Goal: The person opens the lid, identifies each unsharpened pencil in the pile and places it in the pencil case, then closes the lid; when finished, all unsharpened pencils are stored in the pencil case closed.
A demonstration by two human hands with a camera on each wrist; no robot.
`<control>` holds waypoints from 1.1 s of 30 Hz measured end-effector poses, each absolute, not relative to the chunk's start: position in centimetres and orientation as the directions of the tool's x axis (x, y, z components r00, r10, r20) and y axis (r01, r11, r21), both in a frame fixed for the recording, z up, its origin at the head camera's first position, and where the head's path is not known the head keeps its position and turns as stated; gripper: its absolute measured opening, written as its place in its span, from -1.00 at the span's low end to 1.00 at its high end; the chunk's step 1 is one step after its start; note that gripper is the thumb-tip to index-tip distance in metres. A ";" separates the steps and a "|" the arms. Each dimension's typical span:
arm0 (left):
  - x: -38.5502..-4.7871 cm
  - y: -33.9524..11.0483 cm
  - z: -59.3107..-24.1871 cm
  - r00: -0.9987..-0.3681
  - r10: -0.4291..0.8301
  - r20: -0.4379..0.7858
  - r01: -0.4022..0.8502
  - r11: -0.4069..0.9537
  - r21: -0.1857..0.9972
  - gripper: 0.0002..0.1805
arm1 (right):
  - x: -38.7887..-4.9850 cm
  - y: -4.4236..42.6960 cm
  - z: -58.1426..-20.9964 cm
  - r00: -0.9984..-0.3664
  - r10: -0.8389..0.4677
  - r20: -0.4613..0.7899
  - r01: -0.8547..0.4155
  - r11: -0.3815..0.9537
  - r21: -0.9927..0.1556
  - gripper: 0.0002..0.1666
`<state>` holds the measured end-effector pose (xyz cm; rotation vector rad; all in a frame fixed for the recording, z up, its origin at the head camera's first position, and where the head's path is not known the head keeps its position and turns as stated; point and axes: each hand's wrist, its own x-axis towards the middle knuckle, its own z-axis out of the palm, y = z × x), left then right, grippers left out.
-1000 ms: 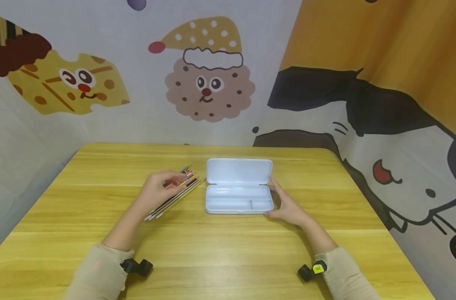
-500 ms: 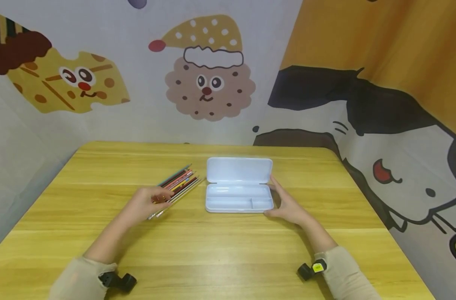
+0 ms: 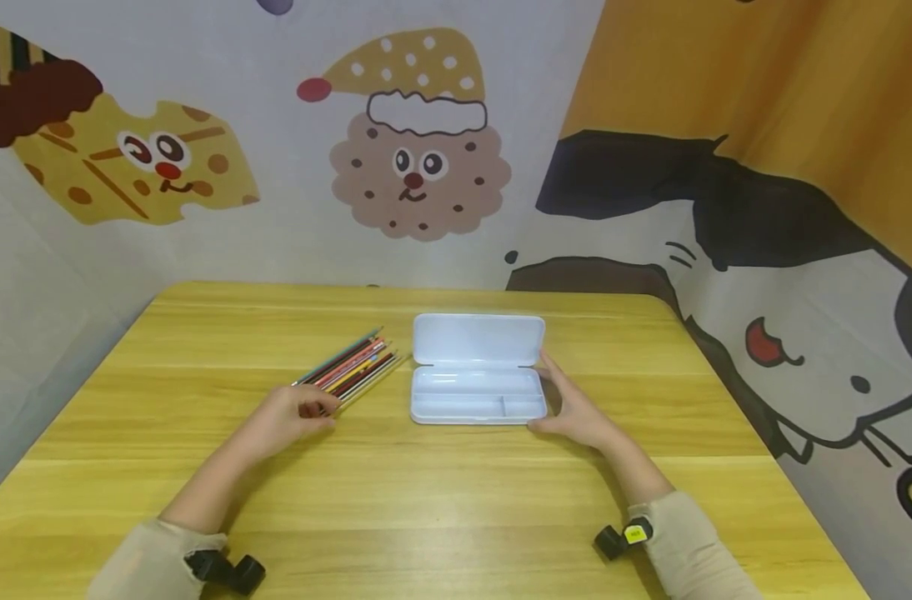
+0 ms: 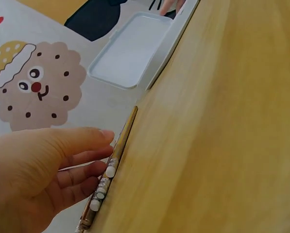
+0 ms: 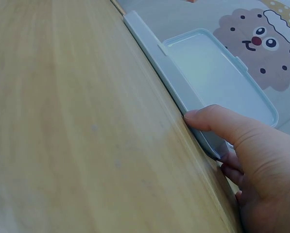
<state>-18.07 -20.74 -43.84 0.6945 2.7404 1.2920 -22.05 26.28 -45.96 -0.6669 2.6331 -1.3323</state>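
A white pencil case (image 3: 478, 408) lies on the table with its lid (image 3: 478, 340) raised; its tray has several compartments and I see nothing in them. My right hand (image 3: 576, 414) grips its right end, the thumb (image 5: 203, 116) against the front side and the fingers around the end. To the left, several pencils (image 3: 362, 367) lie side by side in a slanting bundle, mostly with white erasers at the near end. By those eraser ends is my left hand (image 3: 287, 421), thumb apart from the loosely bent fingers (image 4: 89, 174), which touch or nearly touch the pencils.
The wooden table (image 3: 456, 508) extends around the case and pencils. Behind it hangs a wall cloth (image 3: 276, 250) with cartoon figures. Each sleeve carries a small black wrist camera (image 3: 227, 571).
My left hand has drawn back along the pencils, down and to the left, uncovering more of the bundle. The right hand and the pencil case stay in place.
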 end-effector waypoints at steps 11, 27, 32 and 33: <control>-18.4 -20.1 -44.1 -0.881 0.439 0.174 0.427 0.583 0.692 -0.77 | -20.5 25.0 -43.0 -0.892 -0.445 0.078 -0.319 0.499 -0.806 0.37; -18.5 -19.3 -44.4 -0.876 0.450 0.174 0.448 0.625 0.639 -0.79 | -20.5 24.9 -43.0 -0.893 -0.442 0.080 -0.321 0.503 -0.803 0.37; -18.4 -19.2 -44.3 -0.883 0.434 0.181 0.438 0.620 0.650 -0.73 | -20.5 24.9 -43.0 -0.891 -0.446 0.083 -0.323 0.493 -0.808 0.37; -18.4 -19.2 -44.3 -0.885 0.429 0.183 0.434 0.615 0.658 -0.73 | -20.5 24.9 -43.0 -0.891 -0.447 0.083 -0.323 0.495 -0.807 0.37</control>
